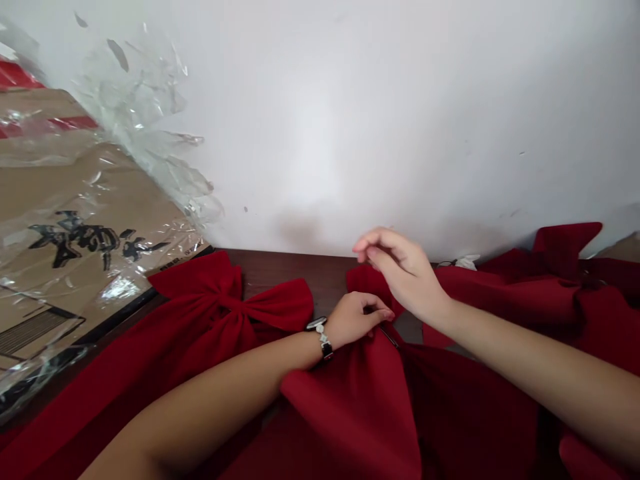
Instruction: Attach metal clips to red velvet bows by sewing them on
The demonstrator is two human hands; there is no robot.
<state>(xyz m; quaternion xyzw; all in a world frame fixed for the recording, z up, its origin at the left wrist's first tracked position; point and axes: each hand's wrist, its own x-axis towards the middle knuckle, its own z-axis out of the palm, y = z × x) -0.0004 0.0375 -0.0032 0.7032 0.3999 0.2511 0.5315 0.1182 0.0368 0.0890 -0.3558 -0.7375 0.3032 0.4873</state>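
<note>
My left hand, with a watch and bracelet at the wrist, is closed in a pinch on the gathered top of a red fabric bow. A thin dark strip, perhaps a clip or pin, shows on the cloth by its fingertips. Above and to the right, my right hand is raised off the cloth, its fingers bent together towards the thumb. Whatever it may pinch is too small or hidden. To the left lies another bow, a finished-looking red one with a knotted middle and long tails.
A plastic-wrapped cardboard box with black lettering stands at the left, loose clear film sticking out. A white wall rises behind the dark wooden surface. More red fabric is heaped at the right.
</note>
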